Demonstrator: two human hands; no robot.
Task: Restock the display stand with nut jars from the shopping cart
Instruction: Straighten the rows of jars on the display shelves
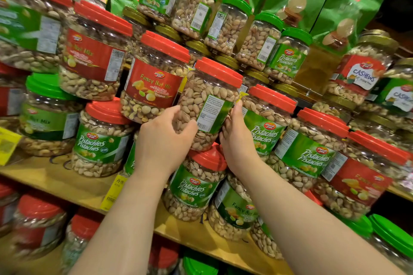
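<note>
Jar (206,105) of pistachios, heavy, smooth and stiff-walled, sits atop a red lid on the stand, my left hand (164,138) and right hand (234,138) gripping its lower sides.

We read "Fancy Nut Mix" and "Original" on a red-labelled jar (154,80), "Pistachios Pistaches" on the green-labelled jars (100,140), and "CASHEWS" on a jar (364,73) at right. The logo and yellow shelf tag (112,192) are too small for us.
</note>
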